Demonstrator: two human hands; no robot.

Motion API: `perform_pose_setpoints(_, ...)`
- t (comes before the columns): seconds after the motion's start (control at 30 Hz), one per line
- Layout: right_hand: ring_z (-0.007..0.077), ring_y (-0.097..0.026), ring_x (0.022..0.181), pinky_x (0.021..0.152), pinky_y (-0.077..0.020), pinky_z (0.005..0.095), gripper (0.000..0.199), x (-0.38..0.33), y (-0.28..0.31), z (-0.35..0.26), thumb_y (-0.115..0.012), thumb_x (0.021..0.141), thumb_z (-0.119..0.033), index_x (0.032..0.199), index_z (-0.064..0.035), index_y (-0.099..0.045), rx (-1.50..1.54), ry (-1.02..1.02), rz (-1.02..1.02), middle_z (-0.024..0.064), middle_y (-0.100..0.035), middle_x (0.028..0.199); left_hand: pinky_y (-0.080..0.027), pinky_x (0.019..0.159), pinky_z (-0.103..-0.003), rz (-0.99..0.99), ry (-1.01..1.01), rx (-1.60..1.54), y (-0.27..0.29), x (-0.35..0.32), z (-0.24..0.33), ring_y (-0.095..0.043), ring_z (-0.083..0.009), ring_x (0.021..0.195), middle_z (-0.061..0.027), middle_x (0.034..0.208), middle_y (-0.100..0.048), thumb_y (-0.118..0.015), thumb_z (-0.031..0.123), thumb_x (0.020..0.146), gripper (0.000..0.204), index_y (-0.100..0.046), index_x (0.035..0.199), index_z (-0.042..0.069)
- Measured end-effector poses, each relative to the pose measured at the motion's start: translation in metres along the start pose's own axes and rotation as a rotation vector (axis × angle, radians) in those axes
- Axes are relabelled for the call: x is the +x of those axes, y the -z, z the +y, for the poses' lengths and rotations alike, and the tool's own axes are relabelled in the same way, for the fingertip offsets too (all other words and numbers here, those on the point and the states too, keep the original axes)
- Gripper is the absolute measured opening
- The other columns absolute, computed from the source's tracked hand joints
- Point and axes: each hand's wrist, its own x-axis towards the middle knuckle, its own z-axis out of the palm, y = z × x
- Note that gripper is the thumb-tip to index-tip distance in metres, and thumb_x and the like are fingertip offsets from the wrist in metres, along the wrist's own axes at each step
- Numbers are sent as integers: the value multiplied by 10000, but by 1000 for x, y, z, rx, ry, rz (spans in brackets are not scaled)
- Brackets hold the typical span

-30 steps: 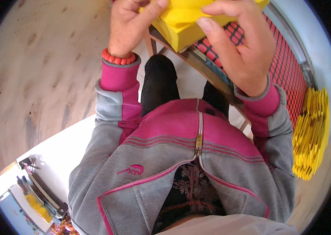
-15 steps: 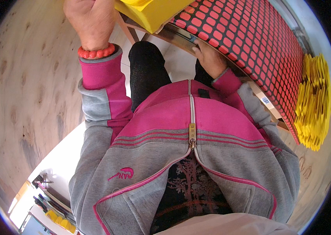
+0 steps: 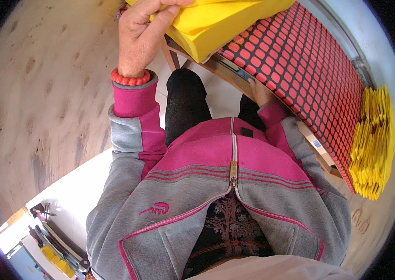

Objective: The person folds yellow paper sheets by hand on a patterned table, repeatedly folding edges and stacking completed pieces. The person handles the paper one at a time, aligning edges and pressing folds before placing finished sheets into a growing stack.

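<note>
yellow foam sheet (image 3: 225, 23) is now gripped only by left hand (image 3: 144, 35); right hand (image 3: 259, 93) was lowered under the table edge (image 3: 235, 74), its grip cannot be told.

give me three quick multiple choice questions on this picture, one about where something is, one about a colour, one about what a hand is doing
1. Where is the stack of yellow sheets?
A. on the person's lap
B. at the right, past the red-and-black mat
C. under the left hand

2. What colour is the bead bracelet on the left wrist?
A. red
B. blue
C. white

3. What is the left hand doing?
A. hanging free at the side
B. resting flat on the floor
C. gripping the yellow foam block

Answers:
1 B, the yellow stack lies beside the mat's far right edge.
2 A, the beads show red just above the pink cuff.
3 C, its fingers and thumb close on the block's edge. The right hand reaches under the table edge, mostly hidden.
</note>
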Motion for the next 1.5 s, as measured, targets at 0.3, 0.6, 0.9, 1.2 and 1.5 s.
perform_pose_setpoints(0.3, 313, -705, 868, 773, -569, 375, 167, 39, 195, -88, -740, 863, -105, 1005, -43, -677, 735, 637, -203, 136, -717, 1005, -468, 926, -255, -60, 32, -55, 7, 1, -3, -631, -130, 1030, -51, 1082, -702, -515, 3, 1004, 246, -729, 1124, -16)
perform_pose_setpoints(0.6, 314, -682, 1031, 860, -546, 364, 201, 135, 243, -122, -724, 878, -53, 1072, -15, -688, 664, 703, 234, 141, -704, 1177, -469, 916, -263, -77, 42, -42, 10, 2, -1, -621, -134, 1025, -49, 1063, -695, -520, 3, 998, 237, -726, 1115, -12)
perform_pose_setpoints(0.9, 312, -676, 1009, 855, -542, 394, 162, 147, 231, -121, -671, 920, -120, 1065, -48, -663, 569, 708, 239, 110, -703, 1105, -467, 911, -261, -46, 98, -72, 9, 1, -3, -618, -123, 1008, -45, 1062, -694, -522, 22, 1001, 226, -719, 1105, -14)
perform_pose_setpoints(1.2, 315, -676, 980, 826, -539, 407, 126, 151, 225, -122, -681, 914, -151, 995, -58, -654, 653, 713, 260, 104, -706, 1063, -459, 932, -279, -123, 101, -162, 16, 1, -4, -619, -146, 1035, -52, 1067, -680, -558, 39, 937, 200, -706, 1066, -3)
perform_pose_setpoints(1.5, 297, -687, 992, 845, -535, 365, 137, 149, 223, -120, -714, 900, -91, 997, -20, -649, 745, 665, 236, 127, -711, 1117, -460, 924, -295, -189, -52, -81, 22, 1, -11, -617, -160, 1031, -43, 1034, -652, -663, -5, 904, 129, -681, 1031, 5)
